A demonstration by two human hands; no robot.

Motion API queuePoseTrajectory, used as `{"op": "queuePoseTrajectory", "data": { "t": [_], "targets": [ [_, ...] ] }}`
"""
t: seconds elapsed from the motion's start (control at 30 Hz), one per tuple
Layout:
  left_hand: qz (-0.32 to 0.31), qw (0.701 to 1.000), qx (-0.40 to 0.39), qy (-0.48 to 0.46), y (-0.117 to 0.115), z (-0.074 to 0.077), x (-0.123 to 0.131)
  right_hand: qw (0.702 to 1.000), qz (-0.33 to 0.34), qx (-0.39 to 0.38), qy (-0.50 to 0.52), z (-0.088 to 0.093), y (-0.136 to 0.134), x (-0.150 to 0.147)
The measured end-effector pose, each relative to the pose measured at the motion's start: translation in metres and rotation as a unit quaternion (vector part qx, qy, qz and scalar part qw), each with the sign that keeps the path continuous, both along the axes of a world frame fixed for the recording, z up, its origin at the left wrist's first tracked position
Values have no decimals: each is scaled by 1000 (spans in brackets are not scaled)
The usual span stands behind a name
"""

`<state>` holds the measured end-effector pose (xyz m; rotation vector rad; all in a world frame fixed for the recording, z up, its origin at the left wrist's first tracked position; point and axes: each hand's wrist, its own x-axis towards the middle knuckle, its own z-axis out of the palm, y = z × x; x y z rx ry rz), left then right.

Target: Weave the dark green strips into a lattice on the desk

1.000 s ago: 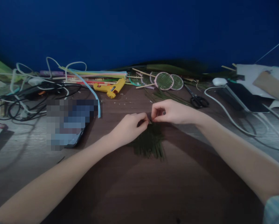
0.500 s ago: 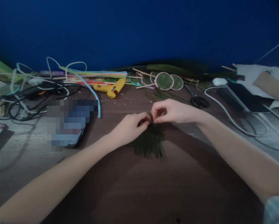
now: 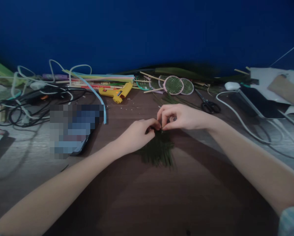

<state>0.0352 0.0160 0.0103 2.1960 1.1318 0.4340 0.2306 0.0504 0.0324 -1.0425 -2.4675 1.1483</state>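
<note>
A fringe-like bundle of thin dark green strands (image 3: 159, 150) fans out over the brown tabletop toward me. At its gathered top, my left hand (image 3: 138, 132) is closed, thumb and fingers on the strands' upper end. My right hand (image 3: 178, 117) meets it from the right, thumb and fingertips pinched together at the same tied-looking point. The fingertips of both hands nearly touch. Whatever fine piece sits between them is too small to make out, and the bundle's top is partly hidden by the fingers.
A yellow glue gun (image 3: 117, 92), round green discs on sticks (image 3: 173, 85) and black scissors (image 3: 210, 106) lie along the back. At left are a blurred-out phone (image 3: 82, 131), a pale blue strip (image 3: 94, 91) and tangled cables (image 3: 21, 105). A dark device (image 3: 260, 101) with white cords stands at right.
My right fingertips have shifted slightly left over the bundle's top. My left thumb has drawn back a little, showing more of the tied end. The bundle stays in place.
</note>
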Motion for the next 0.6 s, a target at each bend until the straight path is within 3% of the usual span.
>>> {"op": "queuePoseTrajectory", "data": {
  "t": [0.37, 0.6],
  "targets": [
    [-22, 999, 26, 30, 1, -2, 3, 999, -41, -13, -15, -1, -2, -3],
    [1, 1000, -20, -5, -1, 0, 2, 991, -70, -110, 8, -7, 0, -1]
  ]
}}
